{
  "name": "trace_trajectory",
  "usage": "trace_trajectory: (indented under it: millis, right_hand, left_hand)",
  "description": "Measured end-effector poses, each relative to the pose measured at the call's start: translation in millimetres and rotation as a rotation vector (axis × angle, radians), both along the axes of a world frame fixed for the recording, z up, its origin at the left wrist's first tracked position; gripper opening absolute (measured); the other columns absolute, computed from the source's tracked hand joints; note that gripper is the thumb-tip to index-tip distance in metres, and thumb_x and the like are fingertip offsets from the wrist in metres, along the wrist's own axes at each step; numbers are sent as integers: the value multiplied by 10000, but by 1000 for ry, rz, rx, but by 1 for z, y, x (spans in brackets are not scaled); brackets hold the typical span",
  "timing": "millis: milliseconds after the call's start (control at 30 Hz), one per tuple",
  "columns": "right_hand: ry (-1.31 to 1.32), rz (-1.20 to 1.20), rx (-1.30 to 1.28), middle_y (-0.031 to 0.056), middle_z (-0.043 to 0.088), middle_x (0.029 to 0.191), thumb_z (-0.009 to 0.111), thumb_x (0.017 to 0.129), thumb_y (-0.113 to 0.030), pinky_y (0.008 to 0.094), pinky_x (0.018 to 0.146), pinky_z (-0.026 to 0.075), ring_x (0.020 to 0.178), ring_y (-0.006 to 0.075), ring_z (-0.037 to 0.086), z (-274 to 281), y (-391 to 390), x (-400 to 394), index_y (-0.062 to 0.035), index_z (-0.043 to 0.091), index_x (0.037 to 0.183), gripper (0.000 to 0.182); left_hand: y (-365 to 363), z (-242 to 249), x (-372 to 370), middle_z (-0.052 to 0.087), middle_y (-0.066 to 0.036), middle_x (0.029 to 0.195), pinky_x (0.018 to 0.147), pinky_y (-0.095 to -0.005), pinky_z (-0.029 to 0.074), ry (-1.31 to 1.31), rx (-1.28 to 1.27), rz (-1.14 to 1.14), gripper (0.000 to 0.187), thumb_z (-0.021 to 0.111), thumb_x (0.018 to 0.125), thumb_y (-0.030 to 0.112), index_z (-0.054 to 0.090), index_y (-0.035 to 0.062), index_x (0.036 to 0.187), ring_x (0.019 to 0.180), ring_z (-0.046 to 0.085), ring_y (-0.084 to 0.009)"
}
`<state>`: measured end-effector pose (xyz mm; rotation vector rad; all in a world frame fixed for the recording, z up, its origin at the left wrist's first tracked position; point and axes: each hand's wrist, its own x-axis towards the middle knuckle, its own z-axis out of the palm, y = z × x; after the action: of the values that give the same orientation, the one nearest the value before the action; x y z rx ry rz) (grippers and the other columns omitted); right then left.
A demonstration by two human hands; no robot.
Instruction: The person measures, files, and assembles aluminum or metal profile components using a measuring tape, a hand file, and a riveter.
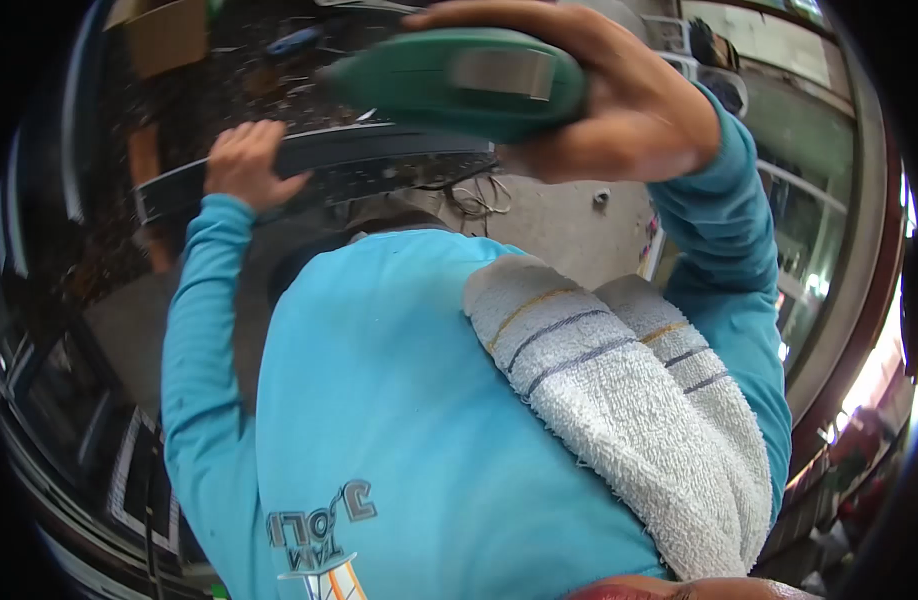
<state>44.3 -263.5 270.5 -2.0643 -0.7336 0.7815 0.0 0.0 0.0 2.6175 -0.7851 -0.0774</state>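
The right hand (pixel 619 110) is wrapped around the green body of a power tool (pixel 459 80), fingers curled over the top and thumb side underneath, so the grip is closed tight on the casing; held this way, the tool's nose points toward the left of the view, along a long dark metal strip (pixel 379 160) just below it; whether the nose touches the strip cannot be told, since the tool is blurred. The left hand (pixel 244 165) is closed over the left part of the same strip, fingers hooked over its far edge and palm on top, apparently pinning it steady against the tool's pull; the strip runs across the view from its left end, beside that hand, to under the tool.

Both arms are in bright blue sleeves (pixel 194 340), raised and reaching forward; a white striped towel (pixel 629 400) lies draped over the right shoulder, out of the way of the hands yet within reach. Beyond the strip lies a pale concrete floor (pixel 569 220) with a tangle of wire (pixel 479 195) near the strip's right part.
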Motion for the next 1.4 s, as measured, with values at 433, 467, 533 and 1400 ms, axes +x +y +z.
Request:
trace_trajectory:
  millis: [433, 467, 533, 1400]
  right_hand:
    - [165, -319, -478, 198, 654, 1118, 713, 596, -126, 411, 910, 508, 989, 315, 654, -53, -178, -88, -65, 482, 1383, 822]
    - [157, -320, -471, 196, 653, 1120, 713, 596, -126, 410, 913, 507, 992, 314, 653, -55, -180, -87, -68, 482, 1385, 824]
    - [143, -320, -461, 192, 651, 1125, 714, 595, -126, 408, 919, 506, 999, 313, 650, -60, -183, -84, -74, 482, 1387, 828]
    - [343, -312, -573, 185, 654, 1133, 717, 573, -105, 377, 948, 499, 1019, 289, 648, -65, -172, -42, -28, 496, 1360, 822]
  left_hand:
    - [-7, -3, 1, 637, -72, 928, 775, -368, 467, -48, 40, -25, 511, 798, 609, 373, 629, 80, 992, 868, 621, -260]
    - [-7, -1, 2, 640, -73, 932, 775, -370, 470, -57, 36, -32, 513, 798, 609, 373, 629, 79, 994, 860, 624, -262]
    - [-7, -3, 3, 642, -73, 936, 773, -371, 471, -60, 35, -33, 509, 796, 611, 370, 629, 79, 994, 861, 626, -263]
    - [-6, -3, 3, 649, -89, 945, 790, -381, 482, -12, 42, -1, 523, 794, 596, 349, 650, 56, 1005, 872, 636, -263]
